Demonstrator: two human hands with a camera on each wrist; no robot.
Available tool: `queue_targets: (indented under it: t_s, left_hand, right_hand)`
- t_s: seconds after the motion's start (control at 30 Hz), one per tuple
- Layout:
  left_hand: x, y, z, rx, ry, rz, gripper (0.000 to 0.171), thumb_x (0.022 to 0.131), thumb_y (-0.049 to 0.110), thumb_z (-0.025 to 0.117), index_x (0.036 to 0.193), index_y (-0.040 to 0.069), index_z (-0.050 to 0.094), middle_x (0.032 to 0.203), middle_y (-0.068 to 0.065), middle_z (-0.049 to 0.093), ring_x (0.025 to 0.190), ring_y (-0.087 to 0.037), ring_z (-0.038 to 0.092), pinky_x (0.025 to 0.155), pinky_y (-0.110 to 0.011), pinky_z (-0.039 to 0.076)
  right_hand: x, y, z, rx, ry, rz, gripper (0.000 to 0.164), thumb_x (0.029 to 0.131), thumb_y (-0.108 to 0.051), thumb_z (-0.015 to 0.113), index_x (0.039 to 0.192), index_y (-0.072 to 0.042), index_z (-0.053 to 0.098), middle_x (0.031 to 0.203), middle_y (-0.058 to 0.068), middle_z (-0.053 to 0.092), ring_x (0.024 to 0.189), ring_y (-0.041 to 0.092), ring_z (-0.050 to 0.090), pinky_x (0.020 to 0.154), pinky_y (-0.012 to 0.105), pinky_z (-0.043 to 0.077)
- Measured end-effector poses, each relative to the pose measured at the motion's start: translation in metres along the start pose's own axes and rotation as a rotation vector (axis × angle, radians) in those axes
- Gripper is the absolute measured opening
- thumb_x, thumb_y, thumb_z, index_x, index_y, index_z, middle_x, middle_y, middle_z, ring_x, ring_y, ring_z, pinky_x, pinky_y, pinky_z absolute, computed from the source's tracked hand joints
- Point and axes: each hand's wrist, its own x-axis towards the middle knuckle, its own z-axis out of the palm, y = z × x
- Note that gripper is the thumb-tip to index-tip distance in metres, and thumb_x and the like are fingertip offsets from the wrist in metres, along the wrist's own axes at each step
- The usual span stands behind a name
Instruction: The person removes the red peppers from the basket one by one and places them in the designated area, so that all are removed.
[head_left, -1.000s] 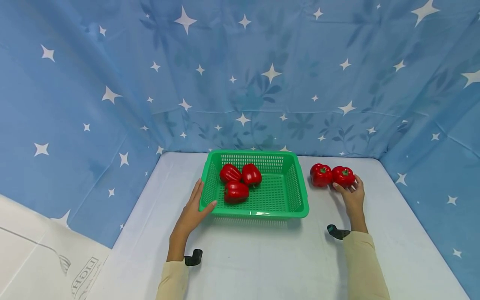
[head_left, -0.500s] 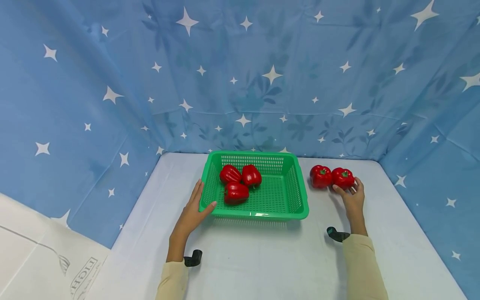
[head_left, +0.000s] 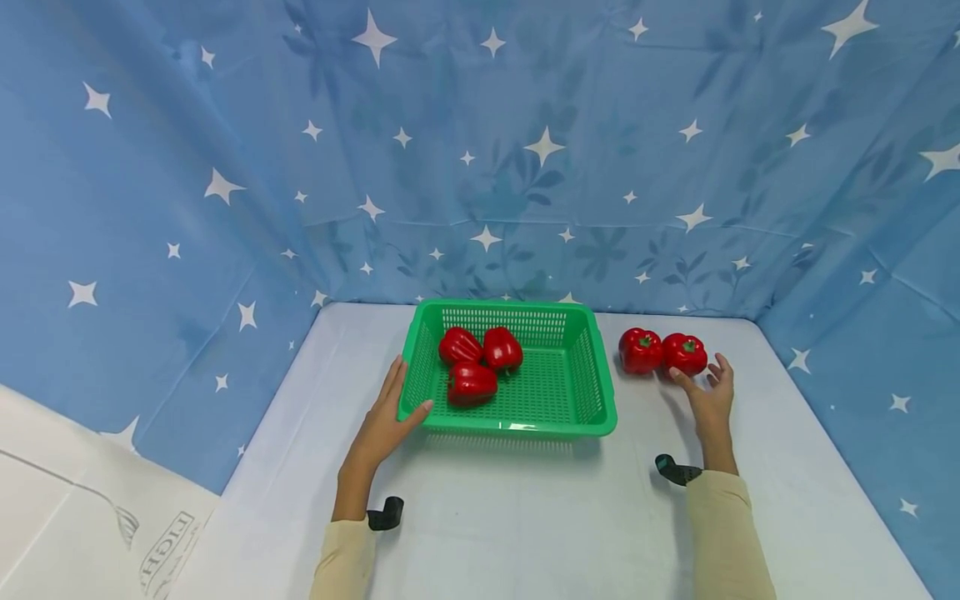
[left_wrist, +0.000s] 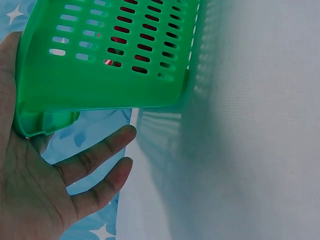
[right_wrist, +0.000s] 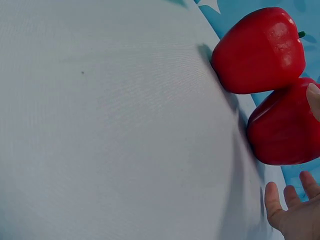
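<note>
My left hand [head_left: 380,429] rests at the left front corner of a green plastic basket [head_left: 517,428], its thumb over the rim and its fingers extended along the outer side. Three red bell peppers [head_left: 472,384] lie together in the left half of the basket. My right hand [head_left: 711,404] is spread beside the outer of two more bell peppers on the table, the right bell pepper [head_left: 684,353]. In the right wrist view its fingers [right_wrist: 272,197] stand apart from that pepper, while the thumb overlaps it; contact is unclear. The left bell pepper [head_left: 641,350] sits upright against its neighbour.
A white-covered table [head_left: 510,533] lies under everything. Blue curtains [head_left: 525,150] with white stars rise behind it and at both sides. A black wrist camera [head_left: 386,513] is strapped on the left wrist, and another camera [head_left: 675,471] on the right.
My right hand's fingers have come away from the right bell pepper and spread open slightly to the right. Both table peppers stay side by side. The left hand and basket have not moved.
</note>
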Motion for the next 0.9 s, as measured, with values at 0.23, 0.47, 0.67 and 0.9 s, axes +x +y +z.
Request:
queue_targets:
  t_s: [0.23,0.47,0.67,0.9]
  left_hand:
    - [0.001,-0.002,0.0,0.0,0.009,-0.012,0.09,0.091,0.062,0.055,0.159,0.027,0.008,0.165,0.013,-0.001,0.152,-0.028,0.014,0.111,-0.067,0.026]
    - [0.001,-0.003,0.001,-0.01,0.005,-0.012,0.089,0.091,0.062,0.055,0.159,0.026,0.008,0.165,0.014,-0.001,0.152,-0.028,0.013,0.111,-0.067,0.026]
    - [0.001,-0.001,0.0,-0.005,0.005,-0.016,0.089,0.091,0.062,0.055,0.159,0.027,0.008,0.165,0.014,-0.001,0.152,-0.028,0.015,0.111,-0.067,0.026]
    - [-0.001,0.001,0.0,-0.019,0.008,0.01,0.09,0.092,0.058,0.057,0.159,0.024,0.008,0.166,0.004,0.002,0.151,-0.032,0.018,0.11,-0.067,0.028]
  right_hand:
    - [0.0,-0.005,-0.004,-0.003,0.057,-0.004,0.088,0.09,-0.042,0.068,0.157,-0.034,0.011,0.165,0.002,0.014,0.153,0.024,0.01,0.119,0.048,0.026]
    - [-0.005,-0.014,-0.009,0.039,0.124,-0.026,0.082,0.091,-0.041,0.066,0.155,-0.036,0.015,0.164,-0.001,0.013,0.152,0.019,0.008,0.119,0.046,0.026]
    - [-0.009,-0.028,-0.011,0.108,0.184,-0.088,0.078,0.09,-0.039,0.068,0.152,-0.037,0.021,0.161,-0.003,0.016,0.149,0.015,0.012,0.12,0.041,0.026]
    - [-0.019,-0.052,-0.011,0.148,0.229,-0.197,0.078,0.087,-0.04,0.072,0.15,-0.037,0.026,0.159,-0.005,0.021,0.146,0.012,0.017,0.119,0.037,0.029]
